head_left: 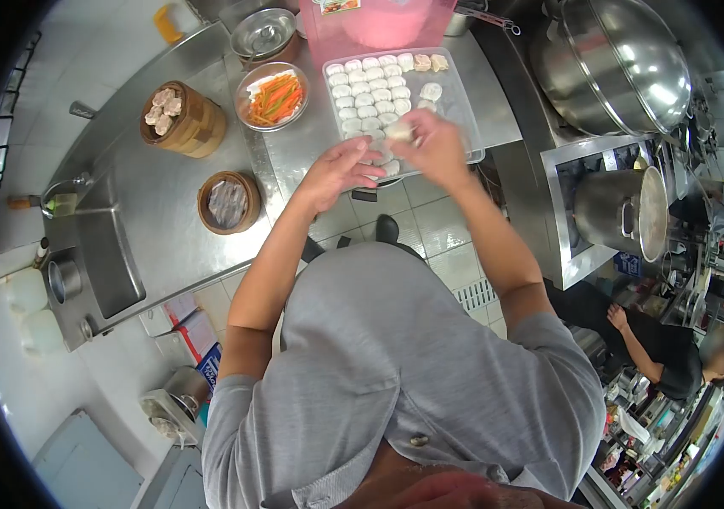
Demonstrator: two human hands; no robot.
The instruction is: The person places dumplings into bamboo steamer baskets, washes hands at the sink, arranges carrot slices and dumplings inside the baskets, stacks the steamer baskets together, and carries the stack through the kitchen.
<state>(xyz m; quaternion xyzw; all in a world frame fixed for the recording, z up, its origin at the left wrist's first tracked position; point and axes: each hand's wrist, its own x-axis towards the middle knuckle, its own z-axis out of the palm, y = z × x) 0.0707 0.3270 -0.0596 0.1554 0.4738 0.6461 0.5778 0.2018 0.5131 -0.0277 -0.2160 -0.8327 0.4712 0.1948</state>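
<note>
Counter: steel [171, 195], filling the upper left and upper middle of the frame, with a sink [109, 254] at the left.
Person: someone else in black [676, 356], at the lower right, well apart from the work.
Dome: big shiny steel vessel [612, 64], upper right.
Tray: pale, see-through [460, 97], upper middle, just below a pink bin [315, 38]; rows of white buns [366, 87] cover its left and middle, and two browner pieces [430, 63] sit at its top edge.
Pot: tall steel one [608, 212], right side, below the dome.
Steamers: the larger [201, 127], upper left, holds pinkish-white lumps [163, 111]; the smaller [252, 204], below and right of it, holds something greyish.
Bowl: clear [239, 96], left of the tray, with orange and green strips [277, 97] inside.
Left hand: open [341, 174], fingers spread and a little curled, over the tray's lower left corner; it holds nothing visible, and whether its fingertips touch the buns cannot be told.
Right hand: thumb and fingers closed [432, 148] on one white bun, slightly blurred, over the tray's lower part.
Held bun: white, round [400, 131], at the right fingertips, just beside the left hand.
</note>
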